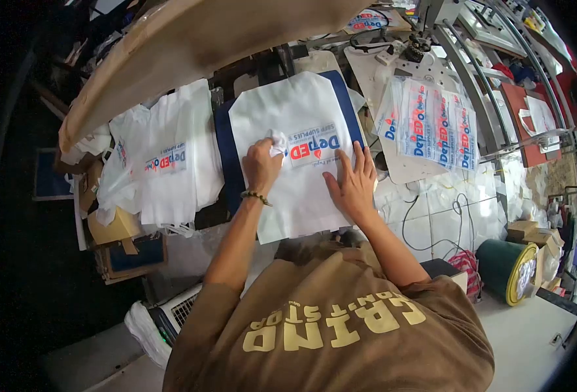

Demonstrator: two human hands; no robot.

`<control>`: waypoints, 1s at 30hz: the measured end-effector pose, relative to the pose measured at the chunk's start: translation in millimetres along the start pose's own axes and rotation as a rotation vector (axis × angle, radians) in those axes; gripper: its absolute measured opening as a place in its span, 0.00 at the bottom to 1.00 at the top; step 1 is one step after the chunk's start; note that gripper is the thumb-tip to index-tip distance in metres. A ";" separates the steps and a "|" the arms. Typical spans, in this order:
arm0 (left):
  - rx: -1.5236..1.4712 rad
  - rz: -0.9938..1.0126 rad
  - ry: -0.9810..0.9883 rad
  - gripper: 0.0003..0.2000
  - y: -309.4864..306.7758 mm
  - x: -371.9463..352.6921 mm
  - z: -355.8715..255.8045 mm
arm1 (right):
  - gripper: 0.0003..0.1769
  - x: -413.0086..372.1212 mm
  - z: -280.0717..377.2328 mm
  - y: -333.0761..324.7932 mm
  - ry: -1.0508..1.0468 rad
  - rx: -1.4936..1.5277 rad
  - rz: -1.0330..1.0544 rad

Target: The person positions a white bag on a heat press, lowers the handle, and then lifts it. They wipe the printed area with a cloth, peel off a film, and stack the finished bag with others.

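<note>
A white fabric bag (288, 209) lies flat over a dark blue padded board (347, 98). Across its middle runs a red and blue printed strip (311, 147) that looks like clear film. My left hand (262, 166), with a beaded bracelet at the wrist, is closed around a crumpled white cloth (278, 142) and presses it on the bag at the print's left end. My right hand (354, 183) rests flat, fingers spread, on the bag's right side near the print's other end.
Left of the board is a stack of printed white bags (177, 153). Clear sheets with red and blue prints (432, 124) lie on a pale plate at right. A large tan panel (190, 39) hangs overhead. A black cable (425, 245) and a green drum (507, 271) are lower right.
</note>
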State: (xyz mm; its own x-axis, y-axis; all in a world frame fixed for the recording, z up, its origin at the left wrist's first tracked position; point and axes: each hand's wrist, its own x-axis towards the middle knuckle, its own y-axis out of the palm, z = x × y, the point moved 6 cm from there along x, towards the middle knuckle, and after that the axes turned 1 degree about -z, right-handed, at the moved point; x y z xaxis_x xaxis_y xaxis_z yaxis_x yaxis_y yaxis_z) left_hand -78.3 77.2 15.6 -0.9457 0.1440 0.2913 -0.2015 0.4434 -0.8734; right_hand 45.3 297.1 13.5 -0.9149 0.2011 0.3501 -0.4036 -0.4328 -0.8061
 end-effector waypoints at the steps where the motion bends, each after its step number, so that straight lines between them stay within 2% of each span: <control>1: -0.135 0.086 -0.049 0.13 1.7 4.3 12.3 | 0.36 2.7 -0.4 -0.6 -0.003 0.018 -0.011; 2: 0.027 -0.010 -0.026 0.15 -24.2 17.1 30.0 | 0.37 -6.4 0.9 -3.4 -0.013 0.042 -0.004; 4: 0.059 -0.028 0.020 0.16 -21.8 18.2 55.1 | 0.39 -2.9 -4.2 -4.2 -0.035 0.029 -0.048; 5: 0.060 -0.029 0.030 0.16 -27.0 8.9 45.8 | 0.42 -2.8 -7.7 -3.5 0.004 0.045 0.036; 6: -0.033 0.064 0.010 0.16 -21.7 -2.1 34.5 | 0.44 -0.3 -12.8 -2.3 0.045 0.057 0.116; 7: -0.129 0.162 -0.011 0.16 -12.6 -8.8 17.7 | 0.44 3.9 -18.3 -6.0 0.055 0.051 0.106; 9: -0.175 0.110 0.187 0.16 6.9 -21.0 -36.7 | 0.48 7.5 -26.2 -10.5 0.029 0.267 0.107; 10: -0.287 0.127 0.217 0.16 18.8 -14.4 -66.2 | 0.48 7.7 -29.5 -11.1 0.042 0.261 0.110; 11: -0.208 0.112 0.204 0.16 27.4 -10.4 -88.6 | 0.48 8.4 -28.6 -11.3 0.028 0.289 0.105; 14: -0.200 0.185 0.326 0.16 36.9 -8.4 -100.5 | 0.50 8.2 -29.0 -9.7 0.033 0.312 0.112; 15: -0.231 0.248 0.270 0.17 30.8 -9.1 -81.3 | 0.51 7.4 -30.9 -7.4 0.076 0.294 0.129; 16: -0.128 0.234 0.233 0.17 23.6 -7.0 -55.2 | 0.51 8.3 -33.5 -5.9 0.123 0.276 0.143; 18: -0.201 0.355 0.180 0.16 8.1 0.4 -44.2 | 0.53 6.8 -37.4 -4.9 0.120 0.294 0.133; 20: -0.099 0.348 0.201 0.15 24.2 -2.3 -72.8 | 0.54 9.0 -36.0 -3.7 0.108 0.318 0.149; 22: -0.219 0.270 0.324 0.17 41.5 -10.9 -115.1 | 0.54 9.9 -38.9 0.2 0.092 0.338 0.129; 23: -0.159 0.195 0.417 0.17 41.5 -13.7 -126.1 | 0.54 9.5 -38.8 -0.1 0.073 0.357 0.110; 24: -0.163 0.191 0.415 0.17 38.7 -14.6 -117.9 | 0.54 8.8 -39.1 -0.7 0.070 0.352 0.111; 27: -0.117 0.322 0.215 0.17 19.9 -8.7 -42.8 | 0.54 9.7 -36.0 -4.8 0.122 0.331 0.155; 28: -0.135 0.250 0.108 0.15 11.4 -1.3 -19.6 | 0.54 10.2 -34.8 -5.2 0.115 0.302 0.148; 30: -0.219 0.193 0.150 0.16 24.3 14.6 -16.0 | 0.54 9.5 -36.3 -5.2 0.108 0.270 0.141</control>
State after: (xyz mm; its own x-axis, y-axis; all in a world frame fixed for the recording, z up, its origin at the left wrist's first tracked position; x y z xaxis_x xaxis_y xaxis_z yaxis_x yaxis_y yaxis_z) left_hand -92.9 104.2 4.9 -0.9099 0.3653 0.1968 0.0528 0.5723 -0.8184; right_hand 39.1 333.1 3.7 -0.9614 0.2081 0.1800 -0.2744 -0.6779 -0.6821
